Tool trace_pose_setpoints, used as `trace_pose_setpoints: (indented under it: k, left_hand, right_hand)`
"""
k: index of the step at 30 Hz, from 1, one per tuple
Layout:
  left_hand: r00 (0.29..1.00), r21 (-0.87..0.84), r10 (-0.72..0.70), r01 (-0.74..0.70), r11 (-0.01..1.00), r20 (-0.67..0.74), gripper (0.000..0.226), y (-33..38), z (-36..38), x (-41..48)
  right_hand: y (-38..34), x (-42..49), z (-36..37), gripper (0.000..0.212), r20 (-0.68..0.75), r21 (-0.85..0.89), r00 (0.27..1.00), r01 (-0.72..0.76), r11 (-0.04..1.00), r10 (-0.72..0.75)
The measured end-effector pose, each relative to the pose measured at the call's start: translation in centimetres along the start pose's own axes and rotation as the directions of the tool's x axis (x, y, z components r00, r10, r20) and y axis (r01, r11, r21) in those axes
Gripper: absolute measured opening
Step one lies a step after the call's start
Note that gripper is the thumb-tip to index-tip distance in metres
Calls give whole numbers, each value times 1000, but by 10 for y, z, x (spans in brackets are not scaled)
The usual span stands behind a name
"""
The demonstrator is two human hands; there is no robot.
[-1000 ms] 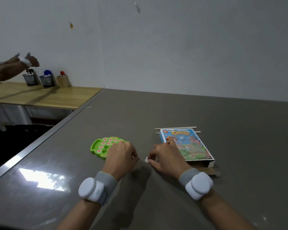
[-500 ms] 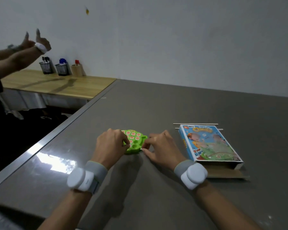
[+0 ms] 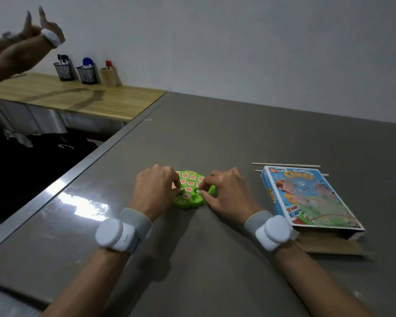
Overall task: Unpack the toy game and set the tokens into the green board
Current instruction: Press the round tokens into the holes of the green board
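The green board [image 3: 191, 200] lies on the grey table between my hands, with several round red-and-white tokens [image 3: 193, 177] set in its holes. My left hand [image 3: 151, 192] covers the board's left side, its curled fingers holding the edge. My right hand [image 3: 227, 195] is at the board's right side and pinches a small white token [image 3: 200, 191] between thumb and forefinger just over the holes. The blue game box [image 3: 306, 197] lies to the right, its brown flap open toward me.
Two thin wooden sticks [image 3: 286, 165] lie beyond the box. The table's metal edge [image 3: 82, 165] runs along the left. A wooden bench [image 3: 78, 97] holds three pen holders [image 3: 87, 74]. Another person's raised hands [image 3: 39, 30] are at the far left.
My right hand moved left from beside the box, carrying a small token to the board. My left hand stayed on the board. My head turned left.
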State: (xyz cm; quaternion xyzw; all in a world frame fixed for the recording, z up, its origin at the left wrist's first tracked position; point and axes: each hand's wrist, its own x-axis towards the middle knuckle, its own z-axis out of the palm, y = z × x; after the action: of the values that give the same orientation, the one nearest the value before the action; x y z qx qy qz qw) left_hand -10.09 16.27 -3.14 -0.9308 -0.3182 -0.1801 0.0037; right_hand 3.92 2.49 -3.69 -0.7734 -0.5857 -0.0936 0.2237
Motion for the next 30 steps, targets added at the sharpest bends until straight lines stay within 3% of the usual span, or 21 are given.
trace_pose_setpoints:
  k: [14, 25, 30]
  left_hand:
    - [1000, -7, 1, -1, 1000, -28, 17, 4, -7, -7]
    - [992, -66, 118, -121, 990, -46, 19, 56, -14, -27]
    - [980, -96, 198, -199, 975, -18, 21, 93, -8, -34]
  right_hand:
    - [1, -9, -3, 17, -22, 42, 1000, -7, 999, 8]
    - [30, -54, -61, 14, -48, -93, 994, -106, 990, 102]
    - [44, -82, -80, 19, -2, -237, 989, -146, 961, 150]
